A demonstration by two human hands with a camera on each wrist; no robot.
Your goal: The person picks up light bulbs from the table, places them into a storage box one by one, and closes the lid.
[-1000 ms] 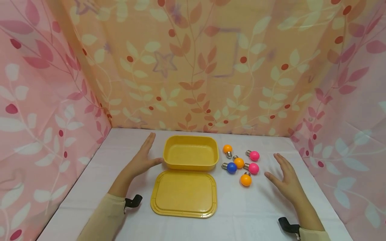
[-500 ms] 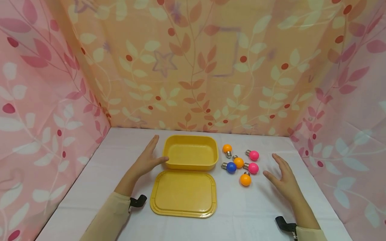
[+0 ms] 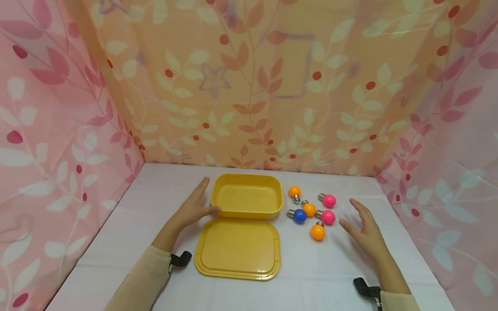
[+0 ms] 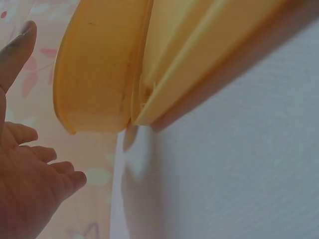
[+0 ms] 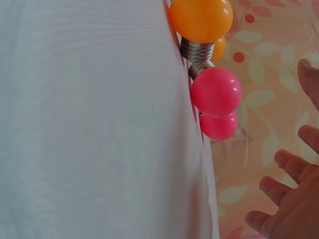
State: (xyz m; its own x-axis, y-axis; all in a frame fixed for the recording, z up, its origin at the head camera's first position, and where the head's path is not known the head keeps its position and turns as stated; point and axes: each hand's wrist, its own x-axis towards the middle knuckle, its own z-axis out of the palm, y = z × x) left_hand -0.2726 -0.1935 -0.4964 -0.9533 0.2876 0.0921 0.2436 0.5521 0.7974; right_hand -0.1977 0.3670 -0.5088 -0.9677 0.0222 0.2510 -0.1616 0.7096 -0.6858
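My left hand (image 3: 191,209) is beside the left end of a yellow plastic box (image 3: 247,215), fingers straight, its thumb overlapping the box's near left corner in the head view. In the left wrist view the box wall (image 4: 97,69) stands apart from the spread fingers. A matching yellow lid (image 3: 238,249) lies flat just in front of the box. To the right are small light bulbs: a blue bulb (image 3: 299,216), several orange ones such as the nearest orange bulb (image 3: 318,232), and two pink ones, including a pink bulb (image 3: 328,217). My right hand (image 3: 365,231) hovers right of them, fingers extended, holding nothing.
A white cloth (image 3: 319,276) covers the table. Behind it hangs an orange leaf-patterned curtain (image 3: 249,86), with a pink curtain (image 3: 58,151) on the left and another at the right. Black wrist cameras are strapped to both wrists.
My left hand has moved right, toward the box, its thumb now overlapping the box's corner. The right hand has shifted slightly left. Box, lid and bulbs stay in place.
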